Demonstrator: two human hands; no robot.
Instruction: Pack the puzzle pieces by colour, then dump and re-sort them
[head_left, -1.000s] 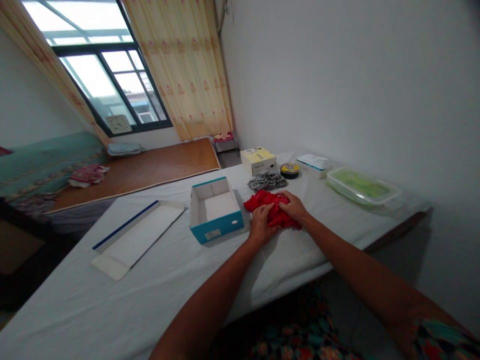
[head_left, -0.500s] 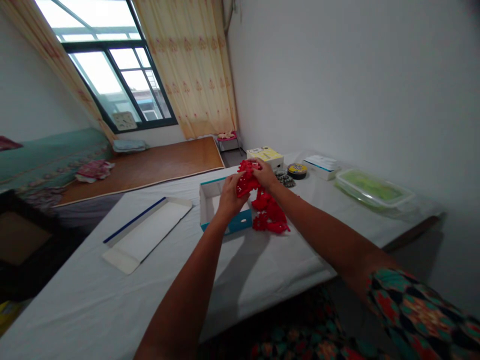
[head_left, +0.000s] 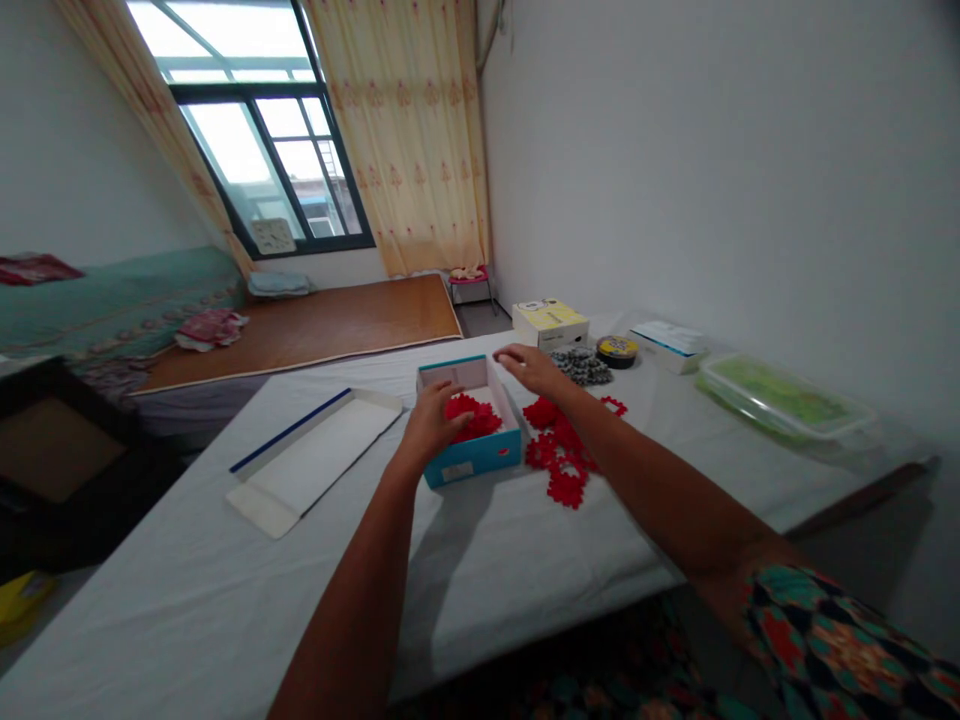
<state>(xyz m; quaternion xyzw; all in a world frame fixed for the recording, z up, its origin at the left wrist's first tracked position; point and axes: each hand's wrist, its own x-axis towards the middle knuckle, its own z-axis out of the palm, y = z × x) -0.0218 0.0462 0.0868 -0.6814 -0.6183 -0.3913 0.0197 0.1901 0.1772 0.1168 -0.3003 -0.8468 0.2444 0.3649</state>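
Note:
A blue-sided box (head_left: 471, 462) with a white inside stands uncovered on the table, with red, scalloped-edged openwork pieces (head_left: 480, 420) lying in it. My left hand (head_left: 433, 428) is at the box's left side, thumb and fingers apart beside the red pieces; whether it touches them I cannot tell. My right hand (head_left: 531, 368) hovers over the box's back right corner, fingers stretched out and holding nothing. More red openwork pieces (head_left: 555, 450) lie spread on the cloth right of the box, partly hidden under my right forearm.
Left of the box lies a shallow white lid (head_left: 319, 455) with a blue edge. Behind my right arm are a grey bumpy bundle (head_left: 583, 367), a yellow-and-white box (head_left: 550, 322), a roll of black tape (head_left: 616, 350), a white box (head_left: 666, 345) and a lidded clear container (head_left: 784, 395).
My hands have let go of the red bunch they held above the box and moved apart. Red pieces now lie inside the box. The view has shifted slightly left.

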